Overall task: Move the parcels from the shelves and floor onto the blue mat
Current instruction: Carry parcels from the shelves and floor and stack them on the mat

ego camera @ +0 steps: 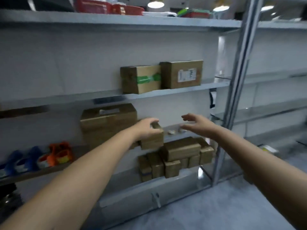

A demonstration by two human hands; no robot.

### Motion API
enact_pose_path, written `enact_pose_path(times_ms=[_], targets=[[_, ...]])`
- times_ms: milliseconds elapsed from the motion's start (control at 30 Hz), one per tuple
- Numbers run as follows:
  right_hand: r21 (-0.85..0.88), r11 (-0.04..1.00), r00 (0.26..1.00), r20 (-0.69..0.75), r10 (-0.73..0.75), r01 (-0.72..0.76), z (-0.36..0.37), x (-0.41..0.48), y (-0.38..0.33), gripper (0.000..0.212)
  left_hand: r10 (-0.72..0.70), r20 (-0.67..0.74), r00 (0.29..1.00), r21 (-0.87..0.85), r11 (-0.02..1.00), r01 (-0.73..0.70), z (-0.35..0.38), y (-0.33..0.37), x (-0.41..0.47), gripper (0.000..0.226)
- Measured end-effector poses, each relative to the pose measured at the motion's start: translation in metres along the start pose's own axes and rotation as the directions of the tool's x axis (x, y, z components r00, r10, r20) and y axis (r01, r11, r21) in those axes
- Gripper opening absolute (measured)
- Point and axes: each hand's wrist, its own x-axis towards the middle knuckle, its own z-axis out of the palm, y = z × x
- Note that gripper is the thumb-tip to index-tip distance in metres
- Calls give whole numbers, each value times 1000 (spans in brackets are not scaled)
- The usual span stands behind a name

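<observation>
My left hand [147, 127] grips the top of a small brown parcel [152, 140] on the middle shelf [179, 136]. My right hand [195, 123] hovers open just right of it, fingers spread, holding nothing. A bigger carton with a handle slot [108, 120] stands left of the small parcel. Two cartons sit on the shelf above: one with green tape [141, 79] and one with a white label [182, 74]. Several small brown parcels [176, 158] are piled on the lowest shelf. The blue mat is out of view.
Metal shelf uprights [235, 90] stand at the right. Blue and orange shoes [41, 156] lie on a lower left shelf. Red baskets [106, 6] sit on the top shelf. Grey floor [216, 205] spreads below.
</observation>
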Motion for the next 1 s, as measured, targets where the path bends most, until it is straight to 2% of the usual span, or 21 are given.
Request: enact_pose_path(times_ms=[233,500,700,867,1000], targets=[[-175,953,960,-178,217,-248,-103,-28,138,57,213,272,938,13,974,-225,130,109,117,64],[-176,840,838,-311,448,-514,-165,-30,254,60,386,352,853,-20,914,-405,208,159,234,65],[-126,781,737,-448,505,-612,-220,7,305,55,463,400,791,-67,876,-478,246,194,338,65],[-46,727,640,-516,570,-685,-246,22,351,56,534,460,709,-146,833,-533,291,240,401,66],[-5,667,581,-496,645,-745,-262,15,397,56,538,533,653,-149,819,-553,340,271,435,62]])
